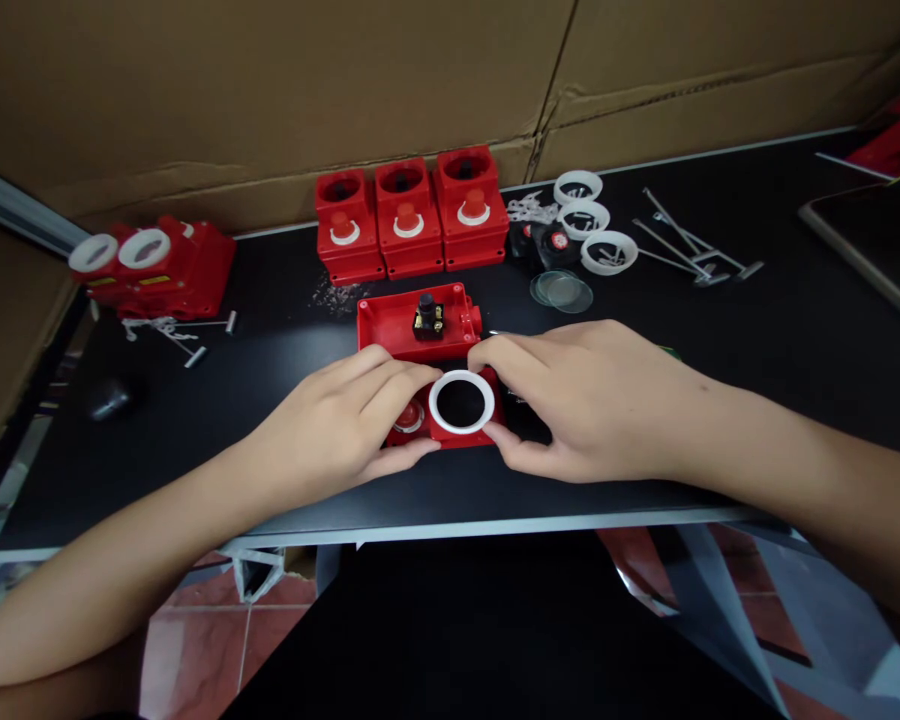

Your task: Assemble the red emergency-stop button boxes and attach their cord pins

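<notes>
A white ring [490, 402] with a dark centre sits over the round opening of a red housing cover [461, 440] near the table's front edge. My right hand [600, 405] pinches the ring's right side between thumb and fingers. Wrapped over the cover's left part is my left hand [345, 415], its fingertips close to the ring; whether they touch it I cannot tell. A red button [409, 416] shows partly beneath those fingers. Just behind lies an open red box base [386, 322] holding a black switch block [428, 318].
Three red boxes [409, 240] stand at the back. To their right are several white rings [609, 253], clear discs [562, 291], black parts [551, 245] and small metal hammers [709, 265]. More red boxes [202, 270] and a dark rounded object [110, 398] are at left. Cardboard [307, 90] lines the back.
</notes>
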A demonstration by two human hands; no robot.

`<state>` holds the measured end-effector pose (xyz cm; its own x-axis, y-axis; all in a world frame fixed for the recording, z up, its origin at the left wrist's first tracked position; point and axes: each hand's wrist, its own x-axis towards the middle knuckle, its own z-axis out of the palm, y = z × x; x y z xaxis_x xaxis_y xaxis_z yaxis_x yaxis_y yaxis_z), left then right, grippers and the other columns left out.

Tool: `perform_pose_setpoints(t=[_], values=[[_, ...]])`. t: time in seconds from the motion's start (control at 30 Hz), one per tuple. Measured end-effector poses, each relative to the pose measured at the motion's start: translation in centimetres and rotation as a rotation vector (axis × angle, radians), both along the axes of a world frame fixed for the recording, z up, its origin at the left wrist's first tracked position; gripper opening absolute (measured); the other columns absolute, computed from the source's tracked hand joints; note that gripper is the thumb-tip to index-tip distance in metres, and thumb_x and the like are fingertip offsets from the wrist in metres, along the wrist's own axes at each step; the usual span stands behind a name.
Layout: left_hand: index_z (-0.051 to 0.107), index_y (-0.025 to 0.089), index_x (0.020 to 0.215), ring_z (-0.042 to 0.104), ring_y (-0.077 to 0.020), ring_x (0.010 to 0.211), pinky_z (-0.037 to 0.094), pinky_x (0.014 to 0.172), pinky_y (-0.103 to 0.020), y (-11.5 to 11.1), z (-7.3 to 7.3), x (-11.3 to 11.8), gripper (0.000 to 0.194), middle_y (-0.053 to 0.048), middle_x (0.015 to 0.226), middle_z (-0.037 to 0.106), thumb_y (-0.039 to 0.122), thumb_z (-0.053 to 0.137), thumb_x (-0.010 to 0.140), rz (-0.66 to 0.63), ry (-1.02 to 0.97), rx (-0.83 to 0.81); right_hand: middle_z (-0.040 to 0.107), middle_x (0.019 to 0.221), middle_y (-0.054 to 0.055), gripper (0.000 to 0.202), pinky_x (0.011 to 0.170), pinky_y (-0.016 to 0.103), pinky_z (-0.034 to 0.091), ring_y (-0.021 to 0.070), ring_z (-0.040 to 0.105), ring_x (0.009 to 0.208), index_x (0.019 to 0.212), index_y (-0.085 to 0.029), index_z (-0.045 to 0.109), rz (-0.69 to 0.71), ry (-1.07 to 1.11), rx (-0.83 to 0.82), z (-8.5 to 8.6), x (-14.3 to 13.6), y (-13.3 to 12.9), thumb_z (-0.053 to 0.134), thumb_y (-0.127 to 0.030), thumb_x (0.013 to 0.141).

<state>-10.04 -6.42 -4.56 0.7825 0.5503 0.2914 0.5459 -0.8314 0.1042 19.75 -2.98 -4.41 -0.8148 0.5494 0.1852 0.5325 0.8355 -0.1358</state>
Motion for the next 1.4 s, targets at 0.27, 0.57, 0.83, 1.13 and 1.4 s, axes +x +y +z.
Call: perform_pose_setpoints(t=[0.27,0.57,0.83,1.13,1.4], values=[[0.063,0.012,0.145,0.080,-0.0289,0.104,0.069,0.092,-0.041,0.00,0.05,-0.01,0.037,-0.017,0.124,0.085,0.039,0.071,0.120,-0.013,-0.013,-0.011,0.070,0.085,0.001,0.032,0.069,0.024,0.022,0.0112,0.055,0.066,0.103,-0.017,0.059,0.049,0.060,0.097,-0.41,-0.07,0.00,0.056,-0.048,0.111],[0.064,0.012,0.146,0.079,-0.0288,0.104,0.068,0.092,-0.041,0.04,0.07,-0.03,0.040,-0.017,0.126,0.085,0.043,0.069,0.121,-0.005,0.006,-0.017,0.069,0.082,0.004,0.046,0.070,0.024,0.019,0.0109,0.056,0.068,0.099,-0.015,0.060,0.045,0.001,0.034,0.05,-0.02,0.06,0.053,-0.058,0.115],[0.064,0.011,0.144,0.079,-0.0292,0.104,0.068,0.091,-0.042,-0.02,-0.05,0.03,0.037,-0.017,0.126,0.085,0.038,0.072,0.120,-0.013,-0.007,-0.011,0.075,0.103,0.005,0.037,0.069,0.023,0.025,0.0095,0.054,0.070,0.130,-0.014,0.068,0.042,0.038,0.033,-0.19,0.21,-0.16,0.057,-0.039,0.104],[0.064,0.011,0.144,0.079,-0.0297,0.104,0.068,0.091,-0.041,0.06,0.17,0.13,0.037,-0.017,0.126,0.085,0.038,0.071,0.120,-0.015,-0.003,0.001,0.070,0.099,0.002,0.027,0.067,0.025,0.026,0.0096,0.048,0.068,0.114,-0.014,0.071,0.073,0.106,0.151,-0.40,0.09,-0.10,0.060,-0.037,0.105],[0.064,0.008,0.143,0.079,-0.0301,0.105,0.068,0.092,-0.042,-0.03,-0.05,0.04,0.038,-0.018,0.127,0.085,0.037,0.071,0.120,-0.015,-0.001,0.010,0.068,0.096,0.002,0.028,0.065,0.023,0.026,0.0093,0.049,0.067,0.107,-0.015,0.064,0.078,0.124,0.194,-0.40,0.01,-0.08,0.062,-0.043,0.107]])
